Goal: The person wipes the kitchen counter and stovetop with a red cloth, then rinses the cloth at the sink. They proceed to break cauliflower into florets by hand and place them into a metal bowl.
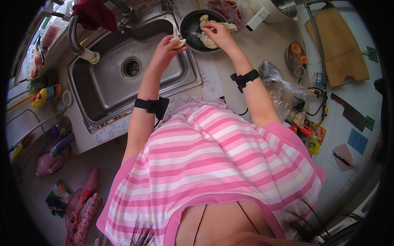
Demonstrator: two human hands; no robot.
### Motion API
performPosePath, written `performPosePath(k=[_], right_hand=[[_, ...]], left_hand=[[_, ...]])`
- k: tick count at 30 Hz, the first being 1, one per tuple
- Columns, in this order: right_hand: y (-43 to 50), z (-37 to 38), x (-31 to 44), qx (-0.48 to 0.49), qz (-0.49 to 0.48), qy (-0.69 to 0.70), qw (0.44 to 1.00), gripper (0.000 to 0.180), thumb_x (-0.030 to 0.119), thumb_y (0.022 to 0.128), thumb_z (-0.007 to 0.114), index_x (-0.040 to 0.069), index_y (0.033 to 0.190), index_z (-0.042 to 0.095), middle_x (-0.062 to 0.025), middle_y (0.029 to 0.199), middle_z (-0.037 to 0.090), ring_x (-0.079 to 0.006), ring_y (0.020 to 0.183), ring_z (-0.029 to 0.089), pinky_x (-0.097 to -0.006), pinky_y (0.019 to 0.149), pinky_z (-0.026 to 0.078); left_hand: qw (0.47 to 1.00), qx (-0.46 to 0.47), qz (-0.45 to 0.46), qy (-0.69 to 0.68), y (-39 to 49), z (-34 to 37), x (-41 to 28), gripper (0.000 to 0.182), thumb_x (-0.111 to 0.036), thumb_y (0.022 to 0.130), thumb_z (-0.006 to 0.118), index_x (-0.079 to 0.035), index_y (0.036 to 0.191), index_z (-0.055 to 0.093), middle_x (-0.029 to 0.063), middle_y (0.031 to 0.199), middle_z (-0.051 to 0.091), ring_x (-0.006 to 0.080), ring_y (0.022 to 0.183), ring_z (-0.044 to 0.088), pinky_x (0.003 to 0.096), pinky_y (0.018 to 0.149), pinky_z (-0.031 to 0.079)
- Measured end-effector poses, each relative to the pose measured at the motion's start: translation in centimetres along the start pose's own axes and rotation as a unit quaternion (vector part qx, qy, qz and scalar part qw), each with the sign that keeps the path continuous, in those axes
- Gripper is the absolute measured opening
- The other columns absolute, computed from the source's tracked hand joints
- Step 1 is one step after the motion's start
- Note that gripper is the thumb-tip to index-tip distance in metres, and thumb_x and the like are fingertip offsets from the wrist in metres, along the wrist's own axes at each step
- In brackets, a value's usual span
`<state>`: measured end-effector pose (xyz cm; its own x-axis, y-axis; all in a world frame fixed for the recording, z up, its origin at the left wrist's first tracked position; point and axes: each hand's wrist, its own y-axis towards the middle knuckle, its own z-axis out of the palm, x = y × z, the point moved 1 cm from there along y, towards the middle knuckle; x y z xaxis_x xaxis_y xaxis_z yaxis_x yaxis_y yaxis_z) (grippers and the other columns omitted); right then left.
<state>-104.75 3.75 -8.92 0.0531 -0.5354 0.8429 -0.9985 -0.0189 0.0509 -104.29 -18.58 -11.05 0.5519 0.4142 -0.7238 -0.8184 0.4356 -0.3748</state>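
Observation:
My left hand (pixel 167 49) grips a pale cauliflower piece (pixel 178 42) by the right rim of the steel sink, its stem pointing away from me. My right hand (pixel 220 35) is over a dark round bowl (pixel 188 38) on the counter, thumb and fingers brought together. Under and around those fingertips lie cauliflower florets (pixel 209 42), with a longer leafy stalk at the bowl's right side. Whether the right fingers pinch a floret is hidden from this angle.
The sink basin (pixel 101 83) has a curved faucet (pixel 74 33) over its left side. Behind the bowl lies a plastic bag of red produce (pixel 229 10). A white appliance (pixel 261 15), clear bags (pixel 277 77), and a wall-hung cleaver (pixel 351 113) and cutting board (pixel 340 46) are on the right.

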Motion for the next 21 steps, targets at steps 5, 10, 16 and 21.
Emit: performPosePath(k=[5, 10, 16, 21], right_hand=[[-0.7, 1.6, 2.0, 0.143, -0.010, 0.097, 0.985, 0.039, 0.024, 0.080, 0.072, 0.001, 0.110, 0.063, -0.0028, 0.089, 0.066, -0.0093, 0.078, 0.060, -0.0241, 0.072, 0.048], [-0.7, 2.1, 2.1, 0.135, 0.078, 0.180, 0.971, 0.037, 0.020, 0.080, 0.073, -0.003, 0.107, 0.063, -0.0039, 0.088, 0.066, -0.0080, 0.078, 0.060, -0.0223, 0.071, 0.049], [-0.8, 0.8, 2.5, 0.192, 0.060, 0.152, 0.968, 0.025, 0.017, 0.079, 0.070, -0.002, 0.096, 0.068, -0.0061, 0.085, 0.068, -0.0095, 0.077, 0.062, -0.0245, 0.072, 0.050], [-0.6, 0.5, 2.8, 0.218, 0.037, 0.142, 0.965, 0.023, 0.016, 0.079, 0.070, -0.001, 0.094, 0.068, -0.0044, 0.082, 0.068, -0.0088, 0.077, 0.061, -0.0236, 0.073, 0.049]], left_hand=[[0.999, 0.029, 0.003, 0.019, 0.5, 2.1, 0.2, 0.038, -0.018, 0.096, 0.052, 0.003, 0.125, 0.044, 0.0145, 0.112, 0.057, 0.0260, 0.105, 0.059, 0.0379, 0.098, 0.047], [0.996, 0.023, 0.033, 0.082, 0.1, 2.7, 0.1, 0.039, -0.018, 0.093, 0.057, 0.004, 0.123, 0.045, 0.0129, 0.113, 0.057, 0.0213, 0.104, 0.060, 0.0343, 0.094, 0.049], [0.990, 0.056, 0.031, 0.126, -0.5, 2.5, -0.4, 0.035, -0.010, 0.088, 0.064, 0.003, 0.116, 0.047, 0.0114, 0.111, 0.057, 0.0228, 0.094, 0.065, 0.0318, 0.088, 0.052], [0.988, 0.098, 0.008, 0.117, -0.7, 2.3, -1.0, 0.031, -0.008, 0.090, 0.060, 0.003, 0.116, 0.047, 0.0110, 0.111, 0.058, 0.0246, 0.094, 0.066, 0.0324, 0.087, 0.052]])
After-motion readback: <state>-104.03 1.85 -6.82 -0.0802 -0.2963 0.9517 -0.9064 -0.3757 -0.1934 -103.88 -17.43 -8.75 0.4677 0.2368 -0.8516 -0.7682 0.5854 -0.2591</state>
